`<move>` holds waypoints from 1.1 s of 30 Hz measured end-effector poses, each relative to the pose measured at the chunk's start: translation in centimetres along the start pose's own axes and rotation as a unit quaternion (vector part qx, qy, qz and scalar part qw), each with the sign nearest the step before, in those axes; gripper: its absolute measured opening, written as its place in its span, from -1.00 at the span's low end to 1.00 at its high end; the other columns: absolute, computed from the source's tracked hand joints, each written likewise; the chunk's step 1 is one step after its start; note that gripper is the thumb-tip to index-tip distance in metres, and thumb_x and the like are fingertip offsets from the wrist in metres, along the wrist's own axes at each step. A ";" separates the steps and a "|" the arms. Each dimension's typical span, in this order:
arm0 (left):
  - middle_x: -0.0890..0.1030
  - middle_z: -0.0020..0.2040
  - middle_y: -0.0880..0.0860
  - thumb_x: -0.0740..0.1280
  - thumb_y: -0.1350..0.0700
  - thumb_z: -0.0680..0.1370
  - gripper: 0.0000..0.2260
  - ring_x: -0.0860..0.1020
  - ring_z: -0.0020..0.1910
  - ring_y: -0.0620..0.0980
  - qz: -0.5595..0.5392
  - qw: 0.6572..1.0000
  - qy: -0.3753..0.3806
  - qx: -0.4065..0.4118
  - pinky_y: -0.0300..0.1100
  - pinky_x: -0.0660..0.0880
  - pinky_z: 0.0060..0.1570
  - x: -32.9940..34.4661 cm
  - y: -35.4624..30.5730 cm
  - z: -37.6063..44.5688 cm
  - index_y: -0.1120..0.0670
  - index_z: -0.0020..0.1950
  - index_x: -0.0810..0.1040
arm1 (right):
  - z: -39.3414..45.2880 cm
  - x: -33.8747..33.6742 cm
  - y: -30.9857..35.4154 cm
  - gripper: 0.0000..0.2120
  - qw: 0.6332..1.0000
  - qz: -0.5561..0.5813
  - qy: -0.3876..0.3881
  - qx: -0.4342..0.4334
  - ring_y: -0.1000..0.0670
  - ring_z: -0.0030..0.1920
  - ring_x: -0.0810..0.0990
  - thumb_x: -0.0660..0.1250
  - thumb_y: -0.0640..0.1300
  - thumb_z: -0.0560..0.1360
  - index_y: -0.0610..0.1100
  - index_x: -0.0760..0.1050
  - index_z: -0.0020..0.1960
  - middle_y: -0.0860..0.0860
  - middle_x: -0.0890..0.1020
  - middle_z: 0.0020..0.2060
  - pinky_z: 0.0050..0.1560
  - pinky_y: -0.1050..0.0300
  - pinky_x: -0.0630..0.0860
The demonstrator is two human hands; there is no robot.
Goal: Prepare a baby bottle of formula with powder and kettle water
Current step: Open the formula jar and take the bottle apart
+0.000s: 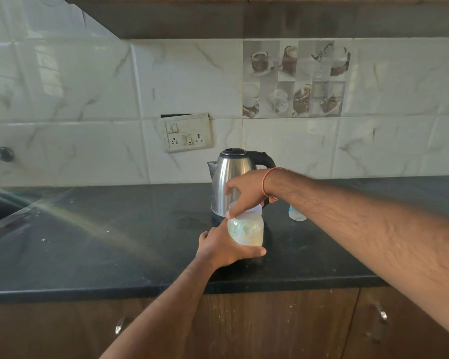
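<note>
The left hand (222, 248) is cupping the base of one milky baby bottle (245, 230), standing upright, mouth upward. The right hand (244, 193) is pinching its rim from above. Behind both hands one kettle (231, 174) is standing; one cap (296, 213) is sitting under the right wrist.

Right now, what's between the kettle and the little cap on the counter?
In the head view, the right hand and wrist cross between the kettle and the cap.

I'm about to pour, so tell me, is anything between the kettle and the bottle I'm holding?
Yes: your right hand sits over the bottle mouth, directly in front of the kettle. Your left hand only grips the bottle's base. Nothing else stands between them.
</note>
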State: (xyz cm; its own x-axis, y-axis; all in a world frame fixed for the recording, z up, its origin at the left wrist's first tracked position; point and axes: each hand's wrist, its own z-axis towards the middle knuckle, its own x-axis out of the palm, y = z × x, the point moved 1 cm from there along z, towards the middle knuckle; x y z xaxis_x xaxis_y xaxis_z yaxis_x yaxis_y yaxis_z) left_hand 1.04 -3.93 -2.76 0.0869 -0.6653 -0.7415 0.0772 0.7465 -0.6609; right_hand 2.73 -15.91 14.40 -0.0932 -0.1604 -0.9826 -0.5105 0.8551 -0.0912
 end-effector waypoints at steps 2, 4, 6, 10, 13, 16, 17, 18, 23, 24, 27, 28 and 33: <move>0.49 0.42 -0.19 0.51 -0.56 0.20 0.04 0.42 0.44 -0.02 0.001 1.000 0.003 0.006 0.21 0.20 0.60 0.0 0.1 0.0 -0.24 0.57 0.22 | 0.4 0.1 -0.4 -0.32 1.000 0.019 0.002 -0.017 -0.01 0.13 0.60 0.53 0.15 0.53 0.12 0.36 0.58 0.07 0.53 0.34 -0.01 0.08 0.57; 0.48 0.43 -0.19 0.52 -0.54 0.23 0.02 0.42 0.45 -0.02 0.005 1.000 0.006 0.010 0.21 0.20 0.60 -0.1 0.0 -0.1 -0.24 0.58 0.21 | 0.4 0.0 -0.6 -0.28 0.998 0.050 0.033 -0.032 -0.03 0.34 0.54 0.58 0.01 0.51 0.12 0.36 0.59 0.10 0.54 0.41 0.21 0.03 0.55; 0.47 0.43 -0.19 0.53 -0.53 0.25 0.01 0.42 0.45 -0.02 0.005 1.000 0.001 0.007 0.19 0.20 0.61 -0.1 -0.2 -0.2 -0.23 0.58 0.20 | 0.2 0.0 -0.6 -0.24 0.998 0.054 0.037 -0.025 -0.06 0.34 0.58 0.59 0.08 0.50 0.13 0.33 0.60 0.10 0.53 0.40 0.07 0.08 0.55; 0.48 0.42 -0.19 0.52 -0.54 0.24 0.01 0.43 0.44 -0.04 0.003 1.000 0.006 0.001 0.21 0.20 0.61 0.0 -0.1 0.0 -0.25 0.56 0.21 | 0.2 0.2 -0.7 -0.27 0.999 0.042 0.018 0.006 -0.07 0.09 0.72 0.54 0.19 0.51 0.18 0.32 0.59 0.07 0.48 0.27 -0.13 0.07 0.64; 0.47 0.46 -0.17 0.52 -0.53 0.27 -0.01 0.42 0.47 -0.03 0.004 1.000 0.012 0.000 0.23 0.18 0.63 0.0 -0.1 0.1 -0.25 0.57 0.18 | 0.3 0.3 -1.0 -0.19 0.996 0.072 0.044 -0.008 -0.12 0.38 0.54 0.61 0.07 0.48 0.20 0.29 0.61 0.09 0.47 0.40 0.16 -0.17 0.69; 0.47 0.45 -0.17 0.53 -0.54 0.24 0.03 0.42 0.46 -0.02 0.000 1.000 0.006 -0.009 0.22 0.20 0.62 0.1 0.0 0.2 -0.23 0.57 0.19 | 0.2 0.3 -0.8 -0.21 0.999 0.040 0.019 0.009 -0.12 0.25 0.62 0.53 0.28 0.49 0.20 0.28 0.61 0.05 0.46 0.48 -0.13 0.02 0.66; 0.48 0.44 -0.17 0.52 -0.55 0.23 0.03 0.43 0.45 -0.02 0.000 1.000 0.006 -0.006 0.23 0.20 0.62 0.0 0.0 0.2 -0.24 0.57 0.20 | 0.4 0.3 -0.9 -0.24 0.999 0.034 0.010 0.009 -0.11 0.22 0.64 0.51 0.28 0.51 0.19 0.29 0.61 0.04 0.46 0.49 -0.18 0.06 0.63; 0.48 0.44 -0.18 0.52 -0.55 0.23 0.02 0.43 0.45 -0.03 0.001 1.000 0.008 -0.002 0.24 0.20 0.61 0.1 0.1 0.2 -0.24 0.57 0.20 | 0.6 0.4 -1.0 -0.25 0.999 0.040 0.010 0.004 -0.10 0.24 0.62 0.53 0.23 0.51 0.18 0.30 0.61 0.04 0.46 0.49 -0.13 0.04 0.65; 0.46 0.47 -0.15 0.54 -0.51 0.28 0.01 0.41 0.48 -0.01 0.002 1.000 0.004 -0.002 0.23 0.19 0.63 0.0 -0.3 -0.1 -0.22 0.59 0.18 | 0.8 0.5 -1.1 -0.16 0.998 0.059 0.033 0.020 -0.12 0.24 0.63 0.58 0.26 0.43 0.24 0.27 0.60 0.04 0.49 0.40 -0.09 -0.03 0.69; 0.47 0.47 -0.15 0.54 -0.51 0.27 0.01 0.41 0.47 -0.01 0.002 1.000 0.000 -0.003 0.22 0.19 0.62 0.0 -0.3 -0.1 -0.22 0.59 0.18 | 0.9 0.5 -1.1 -0.18 0.998 0.052 0.030 0.027 -0.11 0.16 0.66 0.56 0.30 0.44 0.22 0.28 0.60 0.02 0.49 0.38 -0.15 0.01 0.66; 0.48 0.45 -0.16 0.54 -0.50 0.29 -0.02 0.42 0.46 -0.02 0.004 1.000 0.003 0.003 0.21 0.21 0.62 0.0 -0.3 -0.2 -0.23 0.58 0.20 | 1.2 0.6 -1.3 -0.17 0.996 0.080 0.045 0.019 -0.16 0.28 0.62 0.61 0.16 0.44 0.23 0.29 0.60 0.03 0.45 0.46 -0.13 -0.02 0.70; 0.48 0.45 -0.16 0.54 -0.50 0.29 -0.02 0.42 0.46 -0.02 0.003 1.000 0.002 0.003 0.21 0.21 0.61 0.0 -0.3 -0.2 -0.23 0.58 0.20 | 1.2 0.5 -1.3 -0.15 0.995 0.085 0.047 0.017 -0.16 0.30 0.60 0.63 0.15 0.42 0.25 0.29 0.59 0.03 0.45 0.46 -0.11 -0.03 0.72; 0.46 0.45 -0.16 0.55 -0.49 0.29 0.01 0.40 0.47 -0.02 0.005 1.000 -0.001 -0.003 0.19 0.19 0.62 -0.2 -0.5 -0.4 -0.21 0.59 0.18 | 1.0 0.7 -1.1 -0.27 0.998 0.060 0.031 0.014 -0.08 0.02 0.71 0.56 0.30 0.45 0.17 0.40 0.53 0.01 0.51 0.32 -0.22 0.07 0.66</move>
State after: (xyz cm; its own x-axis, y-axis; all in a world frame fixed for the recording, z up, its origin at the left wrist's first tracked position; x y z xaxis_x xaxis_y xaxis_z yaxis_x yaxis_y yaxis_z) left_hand 0.62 -4.19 -2.37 0.0901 -0.6582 -0.7474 0.0713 0.7528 -0.6544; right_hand 4.10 -16.48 13.65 -0.2051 -0.0859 -0.9750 -0.4680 0.8835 0.0207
